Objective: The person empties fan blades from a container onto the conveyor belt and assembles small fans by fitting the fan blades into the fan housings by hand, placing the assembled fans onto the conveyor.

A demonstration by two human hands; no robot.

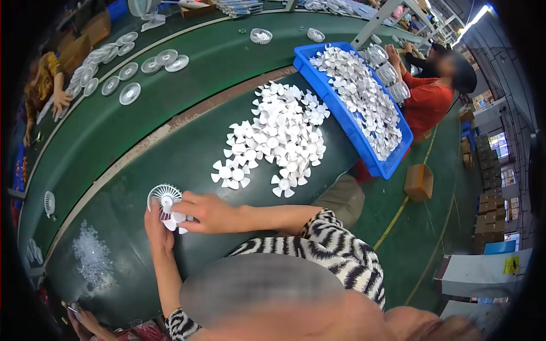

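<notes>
My left hand [156, 227] is wrapped round the side of a round white fan grille [162, 195], with its ribbed face and hub turned up. My right hand [211, 213] is closed at the grille's near right edge, its fingers on a white fan blade [170, 224] that overlaps the grille. Whether the blade is seated on anything cannot be seen. To the right of my hands, a loose pile of white fan blades [284, 133] lies on the dark green worktable [187, 142]. A scattered heap of small clear pieces [91, 253] lies left of my left hand.
A blue tray [335, 108] full of fan blades stands beyond the pile, beside a person in red [424, 102] near stacked grilles. Across a ledge, a green conveyor belt [199, 62] carries several round grilles [130, 94]. Another person's hand [61, 101] is at the far left. A cardboard box [419, 182] sits on the floor.
</notes>
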